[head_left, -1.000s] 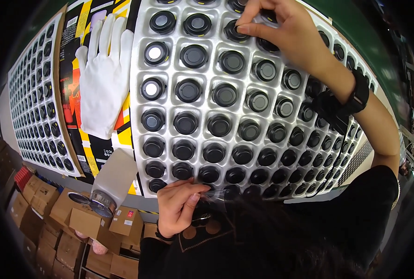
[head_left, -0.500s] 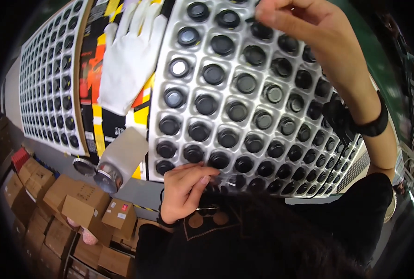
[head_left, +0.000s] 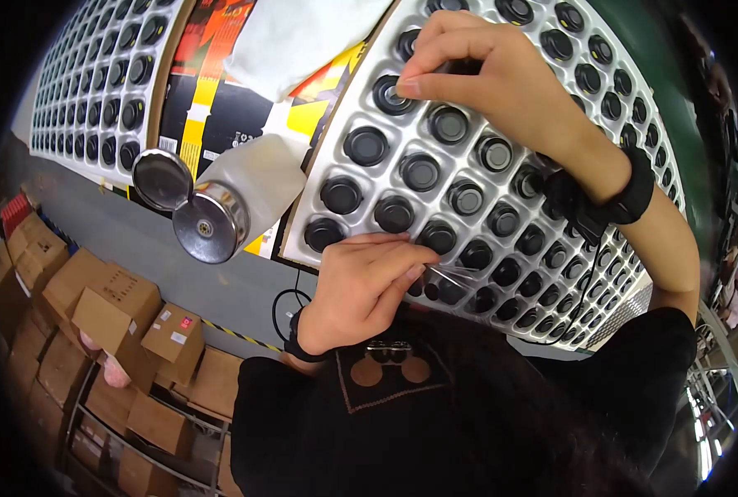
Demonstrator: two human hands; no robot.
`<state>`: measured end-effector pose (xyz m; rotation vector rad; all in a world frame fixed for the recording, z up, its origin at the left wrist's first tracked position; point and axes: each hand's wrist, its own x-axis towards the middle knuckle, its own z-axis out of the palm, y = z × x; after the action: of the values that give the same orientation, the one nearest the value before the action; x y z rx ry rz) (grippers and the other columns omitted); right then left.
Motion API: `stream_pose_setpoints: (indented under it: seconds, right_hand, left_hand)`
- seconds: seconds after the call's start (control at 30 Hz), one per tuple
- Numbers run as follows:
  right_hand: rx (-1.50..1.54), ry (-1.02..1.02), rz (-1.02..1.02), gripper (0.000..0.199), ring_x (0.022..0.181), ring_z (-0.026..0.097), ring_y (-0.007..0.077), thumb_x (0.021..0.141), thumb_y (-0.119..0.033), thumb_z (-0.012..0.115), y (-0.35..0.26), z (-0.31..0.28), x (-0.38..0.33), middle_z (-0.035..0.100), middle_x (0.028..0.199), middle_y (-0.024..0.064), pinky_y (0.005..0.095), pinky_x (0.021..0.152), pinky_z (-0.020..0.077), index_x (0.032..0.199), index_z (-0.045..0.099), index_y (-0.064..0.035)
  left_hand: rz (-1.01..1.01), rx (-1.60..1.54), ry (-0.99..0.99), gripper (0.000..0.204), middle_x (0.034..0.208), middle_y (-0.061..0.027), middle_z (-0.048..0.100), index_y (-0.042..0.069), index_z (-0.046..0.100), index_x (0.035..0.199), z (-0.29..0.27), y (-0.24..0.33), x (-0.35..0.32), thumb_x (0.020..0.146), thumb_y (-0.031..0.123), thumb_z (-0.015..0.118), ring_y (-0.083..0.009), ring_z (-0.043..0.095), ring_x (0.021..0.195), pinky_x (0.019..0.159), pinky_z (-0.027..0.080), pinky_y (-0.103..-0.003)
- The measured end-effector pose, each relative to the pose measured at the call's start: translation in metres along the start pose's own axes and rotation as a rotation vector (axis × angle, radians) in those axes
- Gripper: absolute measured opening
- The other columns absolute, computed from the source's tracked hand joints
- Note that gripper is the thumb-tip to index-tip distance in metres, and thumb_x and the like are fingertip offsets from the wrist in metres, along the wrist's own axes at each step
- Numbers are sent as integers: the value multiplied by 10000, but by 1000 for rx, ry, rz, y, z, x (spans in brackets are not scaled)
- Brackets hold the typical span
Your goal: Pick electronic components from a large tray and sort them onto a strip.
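A silvery-white moulded tray point(head_left: 406, 137) fills the middle, its pockets holding many round black caps or lens-like parts. Over one round black part point(head_left: 383, 101) near the tray's left edge, my right hand point(head_left: 493, 79) pinches thumb and forefinger together. Something small and shiny shows at those fingertips, too small to name. Along the near edge of the tray rests my left hand point(head_left: 365, 286), thumb and fingers closed on a clear plastic film point(head_left: 456, 275). That film sticks out to the right, over the nearest pockets.
Left of the tray stand a translucent bottle point(head_left: 265, 170) with a flipped-up metal lid point(head_left: 163, 180) and a white glove point(head_left: 303, 41), on a printed black-and-yellow surface. A second filled tray point(head_left: 155, 89) lies far left. Cardboard boxes point(head_left: 104, 319) sit on a rack at lower left.
My right hand has moved left and nearer, down to a black part by the tray's left edge. The view has shifted, and my left hand still holds the clear film.
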<state>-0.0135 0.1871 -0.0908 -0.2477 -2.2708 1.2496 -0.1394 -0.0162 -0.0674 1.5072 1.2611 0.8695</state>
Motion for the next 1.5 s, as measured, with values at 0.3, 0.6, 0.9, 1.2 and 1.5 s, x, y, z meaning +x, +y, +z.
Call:
stream_pose_setpoints:
  seconds: [0.3, 0.6, 0.9, 1.2, 1.5]
  right_hand:
    - [30, -30, 599, 59, 732, 500, 131, 723, -67, 711, -39, -1, 13, 557, 742, 20, 247, 647, 398, 764, 675, -44]
    - [-50, -19, 566, 65, 725, 496, 132, 713, -65, 716, -38, 3, 11, 547, 729, 20, 246, 637, 393, 767, 683, -55]
    - [19, 145, 31, 131, 719, 487, 134, 729, -43, 690, -6, 15, 1, 522, 745, 27, 248, 644, 396, 833, 613, -22]
    - [133, 4, 595, 246, 733, 488, 153, 744, -26, 664, -22, -1, 11, 500, 827, 57, 246, 679, 414, 967, 559, -24]
    - [-363, -261, -2, 188, 829, 562, 177, 736, -32, 661, -23, -4, 11, 563, 951, 43, 279, 740, 451, 917, 615, -52]
  left_hand:
    - [27, -12, 32, 135, 647, -62, 601, 44, 617, 883, 2, -4, -3, 766, 22, 554, -260, 614, 645, 787, 493, -352]
    - [36, -21, 39, 147, 629, -50, 600, 39, 627, 883, 3, -5, -3, 760, 14, 551, -242, 616, 626, 804, 489, -355]
    - [37, -14, 24, 133, 632, -53, 603, 36, 626, 877, 1, -5, -2, 779, 16, 539, -237, 624, 637, 801, 487, -351]
    - [38, -9, 27, 90, 737, -86, 622, 59, 602, 864, 3, -3, -4, 793, 61, 546, -272, 617, 713, 698, 494, -349]
    - [20, -31, 59, 84, 756, -85, 624, 64, 606, 854, 5, -3, -7, 797, 71, 545, -276, 607, 702, 644, 472, -347]
